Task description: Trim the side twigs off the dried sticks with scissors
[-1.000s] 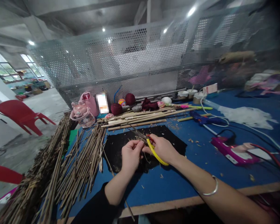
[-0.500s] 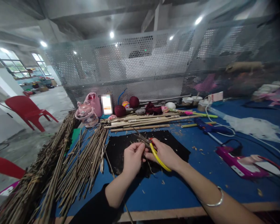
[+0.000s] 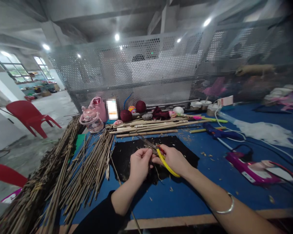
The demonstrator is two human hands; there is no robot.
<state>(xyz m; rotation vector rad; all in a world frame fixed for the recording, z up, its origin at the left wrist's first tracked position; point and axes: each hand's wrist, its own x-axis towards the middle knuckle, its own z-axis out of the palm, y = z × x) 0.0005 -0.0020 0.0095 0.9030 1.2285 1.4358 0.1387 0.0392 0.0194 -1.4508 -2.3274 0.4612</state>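
Head view: mid-frame, over black cloth point(image 3: 123, 152), fingers of left hand point(image 3: 139, 164) pinch what seems a thin twig point(image 3: 158, 173), those of right hand point(image 3: 175, 159) grip yellow-handled scissors point(image 3: 162, 160); step apparently trimming, any further cut needing a steady twig.

Scissors point(image 3: 166, 166), twig bundles point(image 3: 36, 187), yarn balls point(image 3: 140, 106), a glue gun point(image 3: 212, 130) and concrete beams point(image 3: 95, 14) mark a craft workshop.

Scissors point(image 3: 161, 159), yellow and red handles, grey blades; cloth point(image 3: 185, 152), plain black; worktop point(image 3: 185, 201), blue, edged in pale brown; sticks point(image 3: 85, 175) at left of frame, grey-brown. Two balls point(image 3: 141, 106) at mid-frame, dark red; smaller ball point(image 3: 132, 109), striped in orange and yellow. Power strip point(image 3: 245, 170) at right, magenta and white; perforated screen point(image 3: 136, 78), grey, patterned with rows of round holes.
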